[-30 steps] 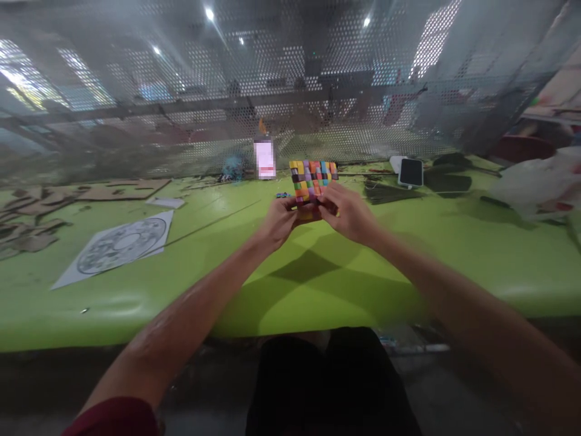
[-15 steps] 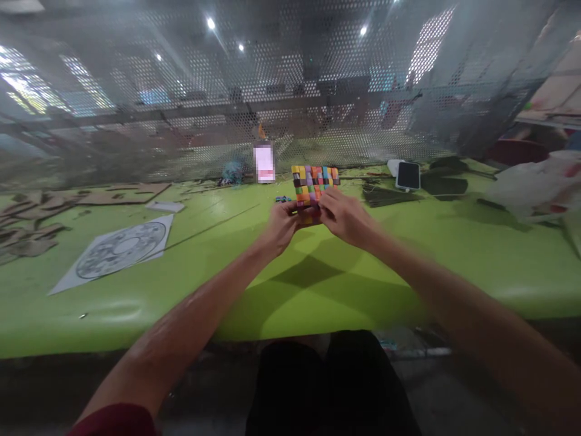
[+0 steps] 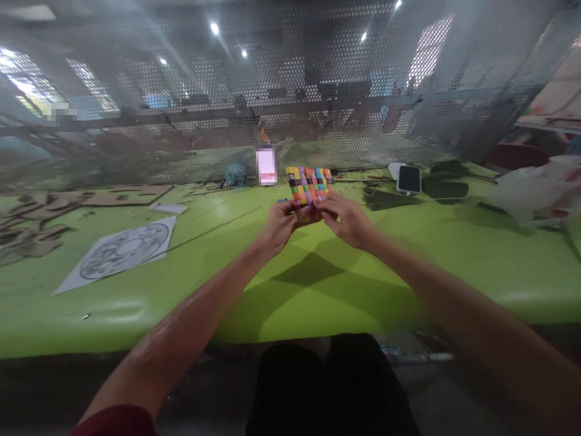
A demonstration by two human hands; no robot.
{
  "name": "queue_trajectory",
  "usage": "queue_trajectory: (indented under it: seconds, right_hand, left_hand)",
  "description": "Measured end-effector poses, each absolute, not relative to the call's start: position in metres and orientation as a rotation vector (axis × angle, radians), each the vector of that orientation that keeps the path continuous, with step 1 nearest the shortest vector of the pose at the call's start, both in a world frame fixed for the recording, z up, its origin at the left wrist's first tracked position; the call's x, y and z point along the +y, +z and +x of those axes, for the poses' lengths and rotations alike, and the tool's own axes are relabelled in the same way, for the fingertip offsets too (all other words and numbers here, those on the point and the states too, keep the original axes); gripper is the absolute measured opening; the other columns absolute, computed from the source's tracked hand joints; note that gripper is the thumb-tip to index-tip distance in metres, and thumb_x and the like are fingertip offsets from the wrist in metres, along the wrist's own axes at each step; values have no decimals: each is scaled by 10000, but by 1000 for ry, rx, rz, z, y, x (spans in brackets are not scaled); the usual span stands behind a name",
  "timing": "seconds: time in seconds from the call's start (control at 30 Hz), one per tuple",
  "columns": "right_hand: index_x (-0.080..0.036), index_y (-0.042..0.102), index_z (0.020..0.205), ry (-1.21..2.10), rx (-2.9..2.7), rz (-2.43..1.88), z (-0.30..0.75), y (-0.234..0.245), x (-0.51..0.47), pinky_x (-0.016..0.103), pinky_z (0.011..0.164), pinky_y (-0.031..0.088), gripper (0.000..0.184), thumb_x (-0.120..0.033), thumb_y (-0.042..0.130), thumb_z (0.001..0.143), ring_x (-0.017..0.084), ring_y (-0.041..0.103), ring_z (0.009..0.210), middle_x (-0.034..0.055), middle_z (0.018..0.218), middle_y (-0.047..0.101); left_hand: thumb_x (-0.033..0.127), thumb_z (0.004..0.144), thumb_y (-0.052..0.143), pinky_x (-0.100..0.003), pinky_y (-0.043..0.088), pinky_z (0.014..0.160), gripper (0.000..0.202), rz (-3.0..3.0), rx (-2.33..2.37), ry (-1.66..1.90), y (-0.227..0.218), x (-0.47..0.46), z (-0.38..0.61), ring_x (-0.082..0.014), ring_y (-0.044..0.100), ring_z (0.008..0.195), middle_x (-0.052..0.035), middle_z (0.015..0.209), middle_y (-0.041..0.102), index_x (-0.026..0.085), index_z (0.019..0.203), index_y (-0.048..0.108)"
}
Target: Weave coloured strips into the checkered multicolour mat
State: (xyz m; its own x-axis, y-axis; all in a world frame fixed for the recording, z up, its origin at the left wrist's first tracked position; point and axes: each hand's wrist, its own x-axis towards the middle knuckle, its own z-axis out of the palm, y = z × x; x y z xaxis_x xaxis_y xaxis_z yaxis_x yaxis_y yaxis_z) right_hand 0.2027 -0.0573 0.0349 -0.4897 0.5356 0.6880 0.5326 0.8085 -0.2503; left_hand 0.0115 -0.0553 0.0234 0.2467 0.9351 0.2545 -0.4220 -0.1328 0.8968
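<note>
Between my hands, raised over the green table [image 3: 218, 254], is a small woven piece [image 3: 308, 185] of many-coloured flat strips in a checkered pattern. My left hand [image 3: 280, 224] pinches its lower left edge, with the thumb on the near side. My right hand [image 3: 347, 219] has its fingers closed on the lower right part. The palms and fingers cover the bottom of the weave. A small bluish bit [image 3: 282, 200] lies just behind my left hand. Below, the piece and my hands cast a dark shadow on the table.
A printed sheet with a ring design [image 3: 127, 249] and brown cardboard scraps [image 3: 40, 215] lie at left. Along the back stand a lit phone-like screen [image 3: 266, 166], dark strips [image 3: 390, 198] and a dark-screened device [image 3: 409, 179]. A white plastic bag [image 3: 540, 188] sits right, before a perforated metal panel [image 3: 290, 121].
The woven piece has tilted and shifted slightly left. My right hand's fingers have moved a little lower and left along its edge; my left hand keeps its hold.
</note>
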Motion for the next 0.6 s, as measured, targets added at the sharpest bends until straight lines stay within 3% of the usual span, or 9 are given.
queue_trajectory:
  seconds: [0.17, 0.27, 0.33, 0.5, 0.6]
  right_hand:
    - [-214, 718, 1238, 102, -2165, -838, 201, 38, -63, 428, 863, 570, 338, -158, 565, 942, 245, 633, 962, 102, 1045, 676]
    - [-191, 709, 1173, 148, -1872, -914, 214, 47, -56, 380, 765, 572, 267, -176, 630, 919, 205, 611, 828, 83, 982, 667]
    - [-176, 701, 1124, 239, -1646, -1018, 225, 55, -48, 391, 779, 575, 239, -236, 716, 893, 214, 631, 847, 92, 988, 684]
    - [-154, 764, 961, 1120, -1598, -1054, 237, 62, -40, 379, 775, 609, 200, -323, 799, 860, 224, 711, 863, 126, 948, 763]
    - [-150, 783, 860, 1259, -1507, -1061, 228, 57, -45, 346, 767, 607, 175, -302, 851, 809, 183, 712, 799, 111, 907, 780]
  left_hand:
    - [300, 725, 914, -501, 592, 1023, 351, 1131, 608, 1300, 21, -46, 3, -287, 759, 1056, -140, 1061, 795, 128, 994, 768]
    - [254, 817, 838, -463, 613, 992, 251, 1129, 627, 1307, 22, -44, 0, -246, 755, 1038, -134, 1132, 780, 141, 1027, 757]
    - [224, 836, 816, -447, 620, 978, 206, 1122, 639, 1312, 24, -44, 0, -231, 751, 1027, -126, 1162, 770, 149, 1018, 752]
    - [213, 824, 826, -461, 633, 931, 227, 1123, 622, 1292, 24, -47, 5, -237, 755, 986, -122, 1142, 768, 157, 1025, 738]
    - [255, 761, 882, -409, 642, 859, 325, 1186, 663, 1331, 23, -48, 6, -212, 752, 916, -106, 1093, 780, 164, 1038, 737]
